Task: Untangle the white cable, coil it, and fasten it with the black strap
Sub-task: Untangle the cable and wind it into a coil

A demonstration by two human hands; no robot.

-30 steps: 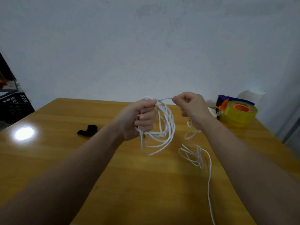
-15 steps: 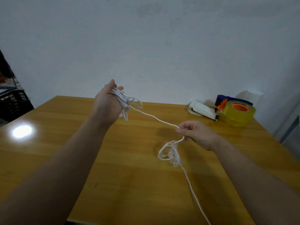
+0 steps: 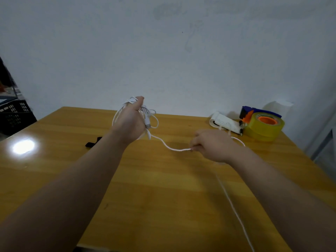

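Observation:
My left hand (image 3: 130, 122) is raised above the wooden table (image 3: 163, 197) and grips a bundle of loops of the white cable (image 3: 169, 147). A slack strand runs from that bundle down and right to my right hand (image 3: 211, 144), which pinches it just above the table. Behind my right hand a loop of cable shows, and a long tail trails across the table toward the near right edge. The black strap (image 3: 92, 142) lies on the table left of my left forearm, partly hidden by it.
A yellow tape roll in a blue and orange dispenser (image 3: 261, 124) stands at the far right corner, with a small notepad (image 3: 224, 122) and pen beside it. A black crate (image 3: 14, 115) sits off the table's left side. The wall is close behind.
My right hand slid right along the cable, and the small tangle that hung under it is gone from view. My left hand kept the bundle and stayed raised at the far side.

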